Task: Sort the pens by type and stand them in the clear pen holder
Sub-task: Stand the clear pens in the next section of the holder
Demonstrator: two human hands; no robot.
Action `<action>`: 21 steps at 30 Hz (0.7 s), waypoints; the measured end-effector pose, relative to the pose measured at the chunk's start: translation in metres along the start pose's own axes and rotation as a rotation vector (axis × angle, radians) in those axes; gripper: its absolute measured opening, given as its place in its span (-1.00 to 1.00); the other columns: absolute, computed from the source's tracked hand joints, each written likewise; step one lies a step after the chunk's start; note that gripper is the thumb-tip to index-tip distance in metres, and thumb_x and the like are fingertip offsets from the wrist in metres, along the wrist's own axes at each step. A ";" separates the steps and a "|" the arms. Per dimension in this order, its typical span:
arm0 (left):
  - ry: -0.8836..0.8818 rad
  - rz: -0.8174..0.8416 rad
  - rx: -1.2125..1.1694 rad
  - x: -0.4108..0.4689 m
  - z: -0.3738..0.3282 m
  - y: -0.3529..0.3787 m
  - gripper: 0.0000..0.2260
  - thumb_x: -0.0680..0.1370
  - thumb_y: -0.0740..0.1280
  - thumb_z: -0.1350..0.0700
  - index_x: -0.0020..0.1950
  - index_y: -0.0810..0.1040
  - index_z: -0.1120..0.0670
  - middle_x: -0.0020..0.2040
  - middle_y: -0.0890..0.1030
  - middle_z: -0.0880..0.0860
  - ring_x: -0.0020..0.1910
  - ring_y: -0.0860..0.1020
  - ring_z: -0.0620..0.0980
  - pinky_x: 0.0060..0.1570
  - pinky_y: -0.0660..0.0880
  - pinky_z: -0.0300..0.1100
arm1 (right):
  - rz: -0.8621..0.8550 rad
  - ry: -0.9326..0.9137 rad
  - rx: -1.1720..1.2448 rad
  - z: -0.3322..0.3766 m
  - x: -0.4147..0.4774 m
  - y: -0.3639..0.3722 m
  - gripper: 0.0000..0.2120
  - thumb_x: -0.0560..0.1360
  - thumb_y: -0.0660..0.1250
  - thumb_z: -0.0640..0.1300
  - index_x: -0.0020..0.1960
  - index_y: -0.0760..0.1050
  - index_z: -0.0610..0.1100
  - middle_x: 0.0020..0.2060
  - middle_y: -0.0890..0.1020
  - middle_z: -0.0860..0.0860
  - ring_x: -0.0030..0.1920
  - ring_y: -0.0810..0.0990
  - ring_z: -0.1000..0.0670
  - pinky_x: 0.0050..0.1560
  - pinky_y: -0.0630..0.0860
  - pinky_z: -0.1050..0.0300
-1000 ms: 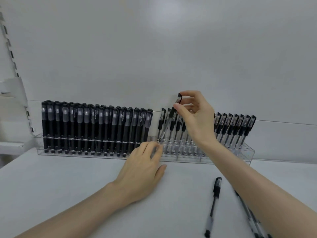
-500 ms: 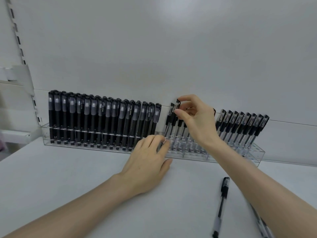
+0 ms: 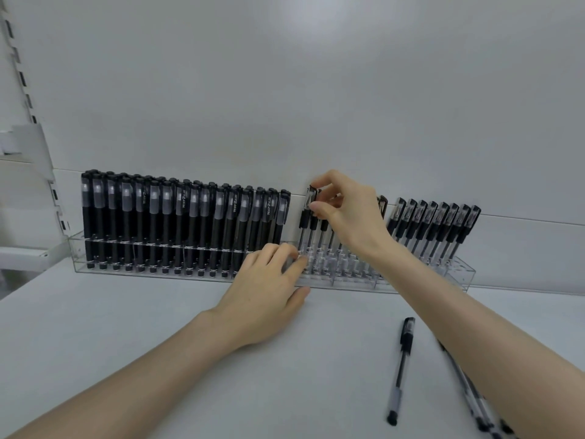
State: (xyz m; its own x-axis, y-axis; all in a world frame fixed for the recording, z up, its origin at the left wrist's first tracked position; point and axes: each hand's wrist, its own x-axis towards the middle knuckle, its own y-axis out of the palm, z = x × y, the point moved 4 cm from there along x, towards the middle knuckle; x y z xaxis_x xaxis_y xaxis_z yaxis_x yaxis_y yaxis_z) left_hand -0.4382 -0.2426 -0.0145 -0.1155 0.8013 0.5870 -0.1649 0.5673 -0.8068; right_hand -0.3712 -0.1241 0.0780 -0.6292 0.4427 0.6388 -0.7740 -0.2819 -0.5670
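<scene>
A long clear pen holder (image 3: 456,277) stands against the white back wall. Its left half holds several matte black pens (image 3: 186,226); its right half holds several clear-barrel pens with black caps (image 3: 437,226). My right hand (image 3: 351,217) pinches the cap of one clear-barrel pen (image 3: 305,226), which stands upright at the left end of the clear-barrel group. My left hand (image 3: 266,293) rests on the shelf with its fingertips against the holder's front wall, holding nothing. One loose clear-barrel pen (image 3: 400,369) lies on the shelf at the right.
More loose pens (image 3: 471,397) lie partly hidden under my right forearm at the bottom right. A white slotted upright with shelf brackets (image 3: 34,147) stands at the left. The white shelf surface (image 3: 126,318) stretches in front of the holder.
My right hand lowered the pinched pen from a raised tilt down among the clear-barrel pens, where it stands upright. The view shifted a little; my left hand stayed at the holder's front.
</scene>
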 end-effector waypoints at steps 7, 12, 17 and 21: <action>-0.010 0.038 -0.005 0.000 0.000 -0.003 -0.56 0.52 0.07 -0.10 0.18 0.57 0.12 0.06 0.52 0.02 0.02 0.41 0.01 -0.08 0.49 -0.10 | -0.020 -0.011 -0.030 -0.005 -0.006 0.003 -0.77 0.49 0.37 -0.28 0.13 0.54 -0.12 -0.22 0.62 -0.05 -0.18 0.63 -0.10 -0.01 0.57 -0.04; -0.038 0.080 -0.099 -0.001 -0.007 -0.011 -0.58 0.55 0.04 -0.08 0.02 0.61 0.11 0.05 0.51 0.03 0.00 0.50 0.05 -0.08 0.44 -0.08 | -0.058 -0.004 -0.026 -0.004 -0.014 -0.008 -0.85 0.51 0.37 -0.19 0.08 0.56 -0.11 -0.23 0.60 0.03 -0.21 0.58 0.03 -0.10 0.52 0.20; -0.066 0.220 -0.169 0.004 -0.040 -0.024 -0.69 0.63 0.07 -0.07 0.21 0.48 0.04 0.15 0.47 -0.03 0.16 0.43 -0.01 0.10 0.37 -0.13 | -0.004 -0.022 -0.106 -0.013 -0.046 -0.036 -0.91 0.55 0.31 -0.16 -0.04 0.59 -0.12 -0.22 0.59 0.10 -0.21 0.52 0.18 -0.18 0.41 0.45; -0.132 0.315 -0.226 0.002 -0.083 -0.020 -0.68 0.62 0.09 -0.12 0.28 0.43 -0.01 0.20 0.47 -0.06 0.19 0.45 -0.03 0.13 0.40 -0.13 | 0.060 0.012 -0.138 -0.038 -0.082 -0.067 -0.90 0.55 0.30 -0.15 -0.06 0.59 -0.12 -0.21 0.59 0.10 -0.19 0.53 0.19 -0.17 0.40 0.47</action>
State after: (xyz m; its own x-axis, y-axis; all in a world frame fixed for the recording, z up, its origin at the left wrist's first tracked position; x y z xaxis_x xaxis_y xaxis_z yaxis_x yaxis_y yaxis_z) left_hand -0.3542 -0.2366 -0.0033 -0.2534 0.9195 0.3006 0.1165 0.3375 -0.9341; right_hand -0.2654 -0.1089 0.0441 -0.6725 0.4386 0.5962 -0.7175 -0.1884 -0.6706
